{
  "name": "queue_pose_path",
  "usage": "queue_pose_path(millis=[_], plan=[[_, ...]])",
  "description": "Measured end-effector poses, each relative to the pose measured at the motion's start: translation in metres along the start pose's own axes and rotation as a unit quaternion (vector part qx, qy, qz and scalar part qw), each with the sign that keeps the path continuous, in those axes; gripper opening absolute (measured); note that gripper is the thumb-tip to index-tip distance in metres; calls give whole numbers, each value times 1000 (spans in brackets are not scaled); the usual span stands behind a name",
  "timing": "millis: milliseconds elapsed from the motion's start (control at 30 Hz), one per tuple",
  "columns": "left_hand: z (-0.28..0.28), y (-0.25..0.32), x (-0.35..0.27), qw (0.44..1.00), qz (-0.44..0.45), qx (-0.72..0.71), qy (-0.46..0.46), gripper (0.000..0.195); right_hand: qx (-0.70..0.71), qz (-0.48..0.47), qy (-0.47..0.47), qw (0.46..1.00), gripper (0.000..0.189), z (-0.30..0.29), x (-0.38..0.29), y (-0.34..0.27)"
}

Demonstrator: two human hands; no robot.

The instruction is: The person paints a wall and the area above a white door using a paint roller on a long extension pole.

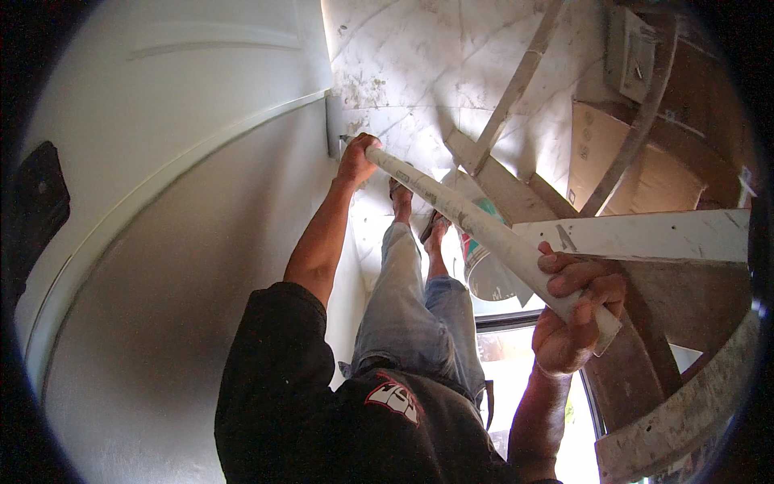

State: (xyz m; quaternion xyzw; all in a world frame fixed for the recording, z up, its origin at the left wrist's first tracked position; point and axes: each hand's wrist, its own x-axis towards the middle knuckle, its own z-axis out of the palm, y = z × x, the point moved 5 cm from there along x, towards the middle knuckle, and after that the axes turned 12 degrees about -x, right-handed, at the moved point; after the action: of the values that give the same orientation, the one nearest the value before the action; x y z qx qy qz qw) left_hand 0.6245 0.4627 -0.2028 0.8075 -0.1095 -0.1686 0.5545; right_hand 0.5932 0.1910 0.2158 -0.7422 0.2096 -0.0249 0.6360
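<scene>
A long white tube, stained with grey smears, runs diagonally in front of my legs from upper left to lower right. My left hand is by the tube's far end, with its fingers curled; a small dark tip shows just beyond them, close to the wall corner. What exactly the fingers close on there is partly hidden. Around the tube's near end is my right hand, its fingers wrapped over it, with the squared end sticking out past the palm.
A painted wall rises on the left. Wooden trestle-like boards and a cardboard box stand at right. Near my feet, a round bucket sits beside the boards on the stained, marble-patterned floor.
</scene>
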Motion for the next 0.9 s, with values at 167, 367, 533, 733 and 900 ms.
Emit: queue_pose_path(millis=[167, 367, 533, 733, 900], plan=[[-2, 28, -6, 999, -32, -1, 10, 10, 17, 5, 1, 1000, 20, -18, -4, -15], [-13, 71, -13, 999, -25, -3, 35, 10, 16, -25, 13, 999, 32, -29, -16, -49], [-25, 103, -25, 999, 8, -1, 53, 20, 11, -49, 8, 999, 33, -37, -32, -86], [-40, 157, -41, 996, 14, 33, 82, 30, 5, -71, -9, 997, 28, -57, -59, -142], [-54, 216, -57, 996, 12, -10, 91, 24, 8, -97, 4, 995, 26, -69, -88, -192]])
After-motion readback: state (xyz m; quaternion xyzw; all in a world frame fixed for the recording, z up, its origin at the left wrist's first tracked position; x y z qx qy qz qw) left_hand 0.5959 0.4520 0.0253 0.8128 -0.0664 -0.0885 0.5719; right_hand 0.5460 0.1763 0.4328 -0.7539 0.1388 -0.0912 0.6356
